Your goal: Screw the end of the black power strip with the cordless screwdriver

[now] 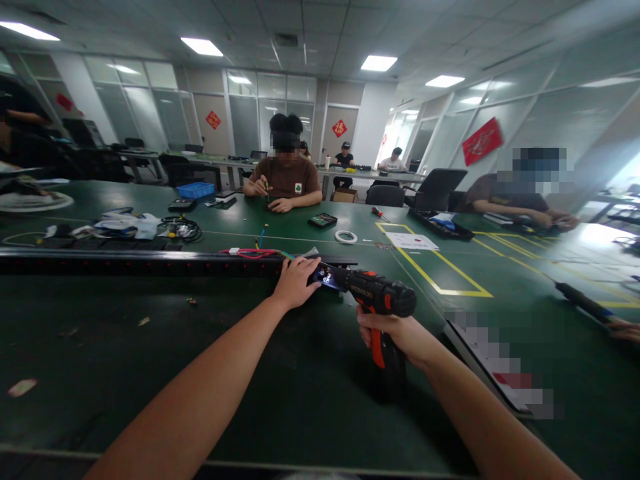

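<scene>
My right hand (387,327) is wrapped round the handle of a black and orange cordless drill (380,293). The drill points left, its nose at the right end of a long black bar (150,262) that lies across the table. A small lit patch with white screw-like spots (326,275) shows under the nose; the exact contact of the tip cannot be made out. My left hand (297,281) grips the bar just left of that spot, fingers closed over its top. Red wires (255,253) with a white connector lie along the bar behind my left hand.
Across the green table a person (287,173) works with a screwdriver. Another person sits at the right, and a hand (627,330) holds a dark tool at the right edge. A pixelated flat object (493,367) lies beside my right forearm. Cables (183,229) and a blue basket (196,191) stand left.
</scene>
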A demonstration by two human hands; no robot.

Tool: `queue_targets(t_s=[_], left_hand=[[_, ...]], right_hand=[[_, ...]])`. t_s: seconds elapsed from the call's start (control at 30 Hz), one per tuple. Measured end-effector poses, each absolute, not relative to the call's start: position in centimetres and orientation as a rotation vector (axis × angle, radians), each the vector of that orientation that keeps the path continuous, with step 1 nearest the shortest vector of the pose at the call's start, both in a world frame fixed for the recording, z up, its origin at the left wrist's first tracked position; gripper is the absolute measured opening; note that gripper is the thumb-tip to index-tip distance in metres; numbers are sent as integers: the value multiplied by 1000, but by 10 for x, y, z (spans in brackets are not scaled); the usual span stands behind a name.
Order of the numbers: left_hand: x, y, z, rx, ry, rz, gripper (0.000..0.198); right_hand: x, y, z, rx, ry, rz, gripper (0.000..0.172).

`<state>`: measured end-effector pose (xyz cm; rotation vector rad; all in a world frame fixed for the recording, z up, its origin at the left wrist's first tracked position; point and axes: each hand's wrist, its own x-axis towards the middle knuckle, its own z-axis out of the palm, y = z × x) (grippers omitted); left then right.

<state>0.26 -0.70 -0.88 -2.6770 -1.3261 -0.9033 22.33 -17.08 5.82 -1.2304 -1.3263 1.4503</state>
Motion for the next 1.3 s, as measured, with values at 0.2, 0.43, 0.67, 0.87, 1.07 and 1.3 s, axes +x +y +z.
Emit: queue_targets(t_s=[0.2,0.43,0.67,0.87,1.07,1.3], left_hand=[[2,-8,-8,-2683,-1328,-901,64],[2,-9,-7,-2683,-1329,-902,65],[2,-9,-6,-2688,-1326,-917,64],[3,-10,-5,-2684,-1320,-919,63],[3,-9,-5,-2675,-1316,-918,63],[4,-10,-6,-2669,-1328,-898,64]], right_hand=[[225,-168,56,-1241,-1365,1445,25],[222,-170,60,-1235,-1358,1448,25],[222,-172,61,-1232,-1363,1430,22],[221,-172,61,-1216,-1359,1436,18],[221,-172,61,-1207,-1356,1437,19],[222,-172,60,-1209,-1382,1415,20]])
